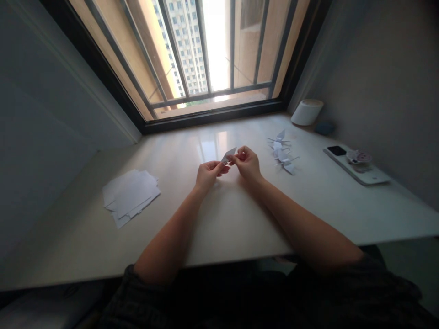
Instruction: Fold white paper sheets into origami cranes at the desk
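**Fine pinch work above the desk [226,219]**

The left hand [207,176] and the right hand [247,163] are both mostly closed, their fingertips meeting on a small folded white paper piece [229,155], which they hold up just above the middle of the desk. This looks like a folding step, and the next move seems to call for careful fingertip pressure along that narrow piece. Several folded paper cranes [283,151] lie together to the right of the hands, towards the back edge. A loose stack of white paper sheets [130,197] sits nearer the left edge. Towards the back right corner stand a white cylindrical container [307,112] and a small blue object [324,128]. A phone [336,150] lies on a white tray [356,171] by the right edge. Nothing stands between the hands and the paper piece.
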The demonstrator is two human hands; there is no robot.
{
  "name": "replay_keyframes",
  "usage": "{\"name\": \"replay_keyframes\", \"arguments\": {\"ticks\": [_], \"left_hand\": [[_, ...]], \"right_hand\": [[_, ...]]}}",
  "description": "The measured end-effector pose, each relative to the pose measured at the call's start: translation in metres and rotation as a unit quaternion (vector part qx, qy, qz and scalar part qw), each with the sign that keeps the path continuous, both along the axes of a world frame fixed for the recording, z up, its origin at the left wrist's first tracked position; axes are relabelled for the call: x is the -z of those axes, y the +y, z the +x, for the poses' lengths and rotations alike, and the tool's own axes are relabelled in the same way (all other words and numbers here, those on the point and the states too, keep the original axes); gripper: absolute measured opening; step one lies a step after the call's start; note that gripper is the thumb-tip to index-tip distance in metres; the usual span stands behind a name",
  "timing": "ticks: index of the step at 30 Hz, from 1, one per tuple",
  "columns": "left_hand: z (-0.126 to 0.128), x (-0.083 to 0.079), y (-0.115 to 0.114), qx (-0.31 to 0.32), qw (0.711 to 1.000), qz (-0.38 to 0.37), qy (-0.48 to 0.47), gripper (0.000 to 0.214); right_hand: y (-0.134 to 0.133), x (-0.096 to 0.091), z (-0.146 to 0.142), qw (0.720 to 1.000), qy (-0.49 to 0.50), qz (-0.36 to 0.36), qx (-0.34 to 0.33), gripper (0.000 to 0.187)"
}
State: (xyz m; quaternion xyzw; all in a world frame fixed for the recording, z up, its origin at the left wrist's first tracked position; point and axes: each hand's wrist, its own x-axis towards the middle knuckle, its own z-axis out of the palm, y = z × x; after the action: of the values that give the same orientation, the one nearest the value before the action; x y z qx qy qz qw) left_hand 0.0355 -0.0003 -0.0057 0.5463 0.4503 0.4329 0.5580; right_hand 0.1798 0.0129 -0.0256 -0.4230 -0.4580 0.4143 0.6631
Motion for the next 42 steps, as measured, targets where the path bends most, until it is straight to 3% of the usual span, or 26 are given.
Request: {"name": "replay_keyframes", "arguments": {"ticks": [6,17,28,38,40,42], "left_hand": [[-0.001,0.004,0.002,0.021,1.0,-0.003,-0.005,0.042],[0.001,0.007,0.001,-0.01,0.999,0.026,-0.018,0.045],[0.002,0.011,0.006,0.044,0.999,0.007,-0.021,0.042],[0.004,0.004,0.0,0.012,1.0,0.014,-0.004,0.04],[0.003,0.005,0.0,0.008,1.0,0.011,0.008,0.04],[0.0,0.007,0.001,-0.004,1.0,0.012,0.027,0.04]], "right_hand": [[0.003,0.001,0.003,1.0,0.002,0.004,-0.013,0.043],[-0.003,0.001,-0.007,0.998,0.043,-0.011,-0.053,0.053],[0.007,0.007,-0.005,0.997,0.075,-0.002,0.015,0.047],[0.009,-0.004,0.006,0.997,0.072,-0.003,0.028,0.054],[0.014,-0.004,0.02,0.995,0.071,-0.018,0.065,0.055],[0.019,-0.005,0.036,0.983,0.097,-0.039,0.152,0.057]]}}
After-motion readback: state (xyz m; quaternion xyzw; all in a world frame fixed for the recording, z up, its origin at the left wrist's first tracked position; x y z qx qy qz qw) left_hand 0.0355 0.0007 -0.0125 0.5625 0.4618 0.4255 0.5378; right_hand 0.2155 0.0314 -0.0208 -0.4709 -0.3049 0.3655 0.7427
